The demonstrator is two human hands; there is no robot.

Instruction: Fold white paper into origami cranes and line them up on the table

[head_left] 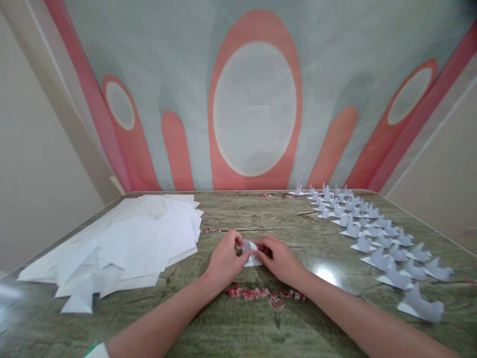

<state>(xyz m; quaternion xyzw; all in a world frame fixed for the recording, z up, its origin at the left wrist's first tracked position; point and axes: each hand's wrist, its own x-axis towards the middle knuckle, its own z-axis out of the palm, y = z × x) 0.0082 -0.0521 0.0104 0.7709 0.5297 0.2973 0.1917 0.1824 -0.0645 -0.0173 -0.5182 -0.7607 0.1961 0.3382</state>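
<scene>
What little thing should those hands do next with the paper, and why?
Probably press another crease into the small folded paper: the left hand and right hand both hold it, and it seems less fully shaped than the paper birds lined up on the right.

Seems an indoor paper-craft corner, possibly in a home or a workroom, impossible to say which. Shown by a wood-grain tabletop (231,211) with printed red blossoms (249,292), carrying a pile of loose white paper sheets (147,241) at left and rows of small folded paper birds (363,243) at right. Closed off behind by a grey-and-coral printed backdrop (257,27) with pale ovals (257,107), and flanked on either side by plain, pale walls (33,129)
</scene>
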